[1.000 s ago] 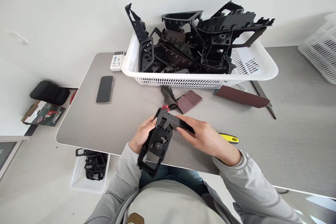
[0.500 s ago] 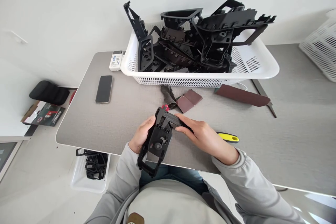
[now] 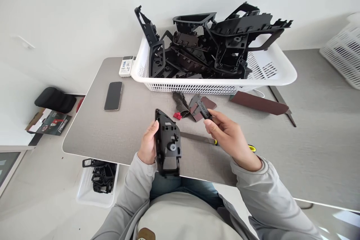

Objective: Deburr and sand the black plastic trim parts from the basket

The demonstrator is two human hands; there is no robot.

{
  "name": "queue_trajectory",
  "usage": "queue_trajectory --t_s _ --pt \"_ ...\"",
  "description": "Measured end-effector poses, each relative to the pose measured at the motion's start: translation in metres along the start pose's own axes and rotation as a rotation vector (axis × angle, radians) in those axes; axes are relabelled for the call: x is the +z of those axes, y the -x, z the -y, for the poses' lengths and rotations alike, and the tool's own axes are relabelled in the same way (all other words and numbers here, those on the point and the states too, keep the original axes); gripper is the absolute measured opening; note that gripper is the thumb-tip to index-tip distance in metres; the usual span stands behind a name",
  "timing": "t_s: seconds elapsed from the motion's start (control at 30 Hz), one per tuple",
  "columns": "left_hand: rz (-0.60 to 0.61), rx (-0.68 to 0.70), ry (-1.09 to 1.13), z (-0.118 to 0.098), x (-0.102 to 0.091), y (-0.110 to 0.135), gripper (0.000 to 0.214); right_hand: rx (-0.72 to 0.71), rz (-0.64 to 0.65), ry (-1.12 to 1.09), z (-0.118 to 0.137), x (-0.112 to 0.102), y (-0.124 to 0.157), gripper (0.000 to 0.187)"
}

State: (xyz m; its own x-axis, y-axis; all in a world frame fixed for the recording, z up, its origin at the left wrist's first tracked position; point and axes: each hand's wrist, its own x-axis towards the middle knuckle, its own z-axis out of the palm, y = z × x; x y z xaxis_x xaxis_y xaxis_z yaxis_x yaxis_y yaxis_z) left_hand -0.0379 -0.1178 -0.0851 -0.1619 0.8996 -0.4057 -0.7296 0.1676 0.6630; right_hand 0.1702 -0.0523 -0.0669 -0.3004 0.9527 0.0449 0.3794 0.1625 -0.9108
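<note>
From here I can't make out the print on the white box (image 3: 125, 66), the carton (image 3: 53, 122) or the caliper (image 3: 202, 108).

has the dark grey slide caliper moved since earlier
Yes: the dark grey slide caliper has moved up and right in view, nearer the white slotted plastic basket.

bright soft light | glare patches (image 3: 348, 216) lower right | edges stretched

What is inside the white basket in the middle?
Dark, openwork parts heaped in a jumble, some poking above the rim. Whatever lies beneath the top ones is covered.
</note>
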Motion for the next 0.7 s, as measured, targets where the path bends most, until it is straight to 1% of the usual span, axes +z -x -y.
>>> queue_trajectory --t_s 0.07,0.13,0.17,0.23,0.37,0.47,0.53,0.6,0.63,0.7 --pt "-0.019 0.154 0.013 0.002 0.001 0.001 0.031 0.079 -0.005 -0.185 0.006 -0.003 0.003 0.050" --pt "-0.007 0.285 -0.022 0.004 0.001 0.003 0.034 0.128 0.013 -0.313 0.014 -0.004 0.009 0.051" --pt "0.000 0.330 -0.047 0.006 0.001 0.004 0.033 0.141 0.022 -0.352 0.018 -0.003 0.012 0.051" --pt "-0.002 0.369 -0.084 0.010 0.003 0.009 0.028 0.155 0.042 -0.400 0.024 0.002 0.021 0.051" --pt "0.018 0.318 -0.058 0.020 0.008 0.021 0.032 0.160 0.065 -0.436 0.024 0.024 0.033 0.051" --pt "0.053 0.256 0.032 0.027 0.007 0.027 0.038 0.117 -0.022 -0.401 0.017 0.039 0.036 0.049" --pt "0.119 0.149 0.078 0.027 0.005 0.030 0.040 0.096 -0.062 -0.368 0.014 0.043 0.035 0.049" --pt "0.187 0.014 0.124 0.025 0.004 0.032 0.034 0.085 -0.059 -0.317 0.014 0.043 0.034 0.049" --pt "0.196 -0.043 0.150 0.023 0.004 0.033 0.031 0.069 -0.046 -0.276 0.015 0.043 0.033 0.048" --pt "0.156 -0.116 0.187 0.019 0.007 0.033 0.035 -0.009 -0.011 -0.170 0.019 0.042 0.033 0.044"
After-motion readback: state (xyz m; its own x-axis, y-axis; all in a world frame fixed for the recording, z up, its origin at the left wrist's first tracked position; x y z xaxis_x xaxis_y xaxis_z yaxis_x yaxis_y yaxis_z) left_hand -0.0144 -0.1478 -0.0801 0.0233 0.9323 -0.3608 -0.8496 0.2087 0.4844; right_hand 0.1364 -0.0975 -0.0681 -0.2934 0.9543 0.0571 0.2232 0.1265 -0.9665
